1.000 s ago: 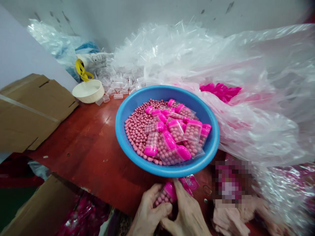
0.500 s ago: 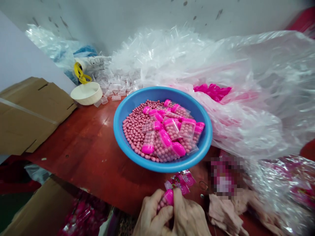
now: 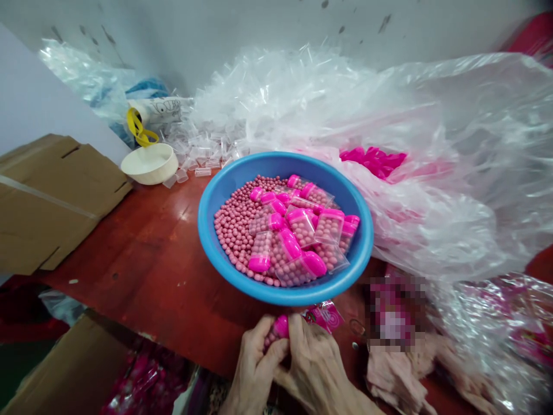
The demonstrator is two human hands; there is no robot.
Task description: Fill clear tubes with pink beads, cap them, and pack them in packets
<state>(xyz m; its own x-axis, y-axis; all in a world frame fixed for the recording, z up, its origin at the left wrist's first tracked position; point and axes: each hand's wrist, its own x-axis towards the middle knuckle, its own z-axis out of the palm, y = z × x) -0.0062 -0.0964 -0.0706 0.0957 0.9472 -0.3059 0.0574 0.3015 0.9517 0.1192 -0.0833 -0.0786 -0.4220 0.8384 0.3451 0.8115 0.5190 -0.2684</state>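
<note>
My left hand [image 3: 253, 369] and my right hand [image 3: 317, 360] are together at the table's front edge, closed around a small clear container [image 3: 271, 339] of pink balls with a bright pink cap. My left fingers wrap its left side, and my right fingers press at its right side by the cap. Its lower end is hidden by the fingers. Just beyond my right hand lies a printed pink wrapper [image 3: 326, 316], partly covered. A blue basin [image 3: 209, 253] stands past the hands, holding loose pink balls [image 3: 235, 230] and several filled pink-capped containers [image 3: 329, 226].
Clear empty containers [image 3: 205, 153] heap along the wall. A white dish [image 3: 151, 164] and yellow tape ring [image 3: 138, 129] stand at left, near a cardboard box [image 3: 56, 202]. Pink caps [image 3: 374, 161] lie in plastic sheeting at right, above a crumpled cloth [image 3: 397, 374].
Both hands have shifted slightly left and up with the pink-capped container. My right hand now covers more of the printed wrapper. The basin's contents look the same.
</note>
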